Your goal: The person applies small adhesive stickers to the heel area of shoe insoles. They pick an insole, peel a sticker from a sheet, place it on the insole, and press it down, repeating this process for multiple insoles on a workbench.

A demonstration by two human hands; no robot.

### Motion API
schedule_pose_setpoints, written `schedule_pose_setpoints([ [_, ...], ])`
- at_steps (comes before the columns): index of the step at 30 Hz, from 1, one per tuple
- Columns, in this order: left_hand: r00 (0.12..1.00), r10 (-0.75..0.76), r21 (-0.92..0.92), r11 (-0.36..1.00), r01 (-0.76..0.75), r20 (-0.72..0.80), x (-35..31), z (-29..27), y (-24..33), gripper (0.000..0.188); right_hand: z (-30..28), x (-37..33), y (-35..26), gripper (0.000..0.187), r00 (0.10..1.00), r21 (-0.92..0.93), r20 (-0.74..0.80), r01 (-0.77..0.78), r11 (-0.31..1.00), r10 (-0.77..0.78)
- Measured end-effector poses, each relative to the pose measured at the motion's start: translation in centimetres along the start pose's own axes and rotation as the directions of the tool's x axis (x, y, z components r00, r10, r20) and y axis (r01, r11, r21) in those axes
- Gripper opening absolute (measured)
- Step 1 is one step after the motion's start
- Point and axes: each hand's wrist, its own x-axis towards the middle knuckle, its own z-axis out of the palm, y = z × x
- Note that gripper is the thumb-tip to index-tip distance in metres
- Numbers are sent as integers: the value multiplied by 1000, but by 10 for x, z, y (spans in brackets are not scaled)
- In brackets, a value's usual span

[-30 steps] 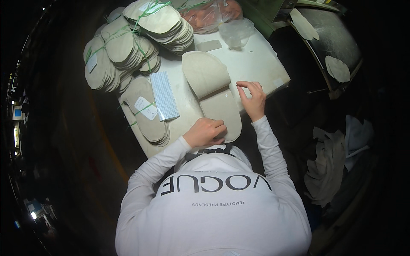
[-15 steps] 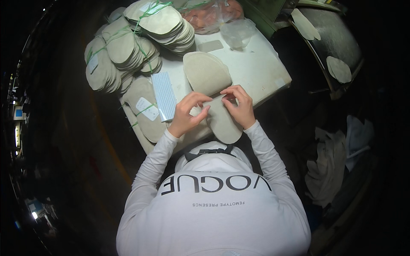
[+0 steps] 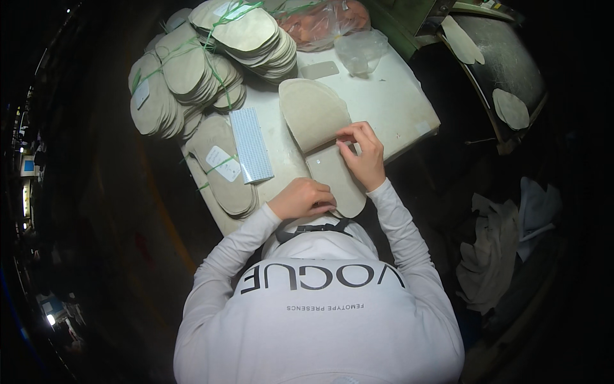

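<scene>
From my end of the link I see the left hand [image 3: 302, 197] drawn back to the near end of the lower beige piece [image 3: 339, 182], by the wearer's waist. 0.5 s ago it was farther up, over the left side of this area, thumb and fingers spread; now its fingers are curled downward at the left edge. Their tips are partly hidden, so I cannot tell whether they grasp anything.

The right hand [image 3: 364, 153] has changed less: it was bent over the lower piece's top right, and now I have it slightly higher, thumb and index tips almost meeting at the right edge of the upper beige piece [image 3: 313, 109]. I cannot tell whether that edge is between those 2 tips.

The lower piece lies flat on the white table [image 3: 400, 99], its far end meeting the upper piece, with its near end at the table's edge. 1 small white mark [image 3: 318, 161] shows near its upper left; 1.0 s ago I saw a mark like it farther right.

The blue-and-white sheet [image 3: 252, 147] lies left of both pieces, as before, resting partly on the labelled stack [image 3: 227, 185]. Beyond it, the green-tied bundles [image 3: 185, 67] are unchanged.
</scene>
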Motion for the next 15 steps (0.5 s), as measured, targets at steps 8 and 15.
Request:
schedule_pose_setpoints([
  [8, 550, -416, -415, 900, 135, -724, 12, -37, 2, 14, -32, 3, 21, 21, 987, -99, -156, -53, 994, 37],
  [15, 1000, -30, 57, 998, 31, -5, 4, -5, 6, 23, -2, -8, 28, 17, 999, -120, 52, -11, 993, 18],
])
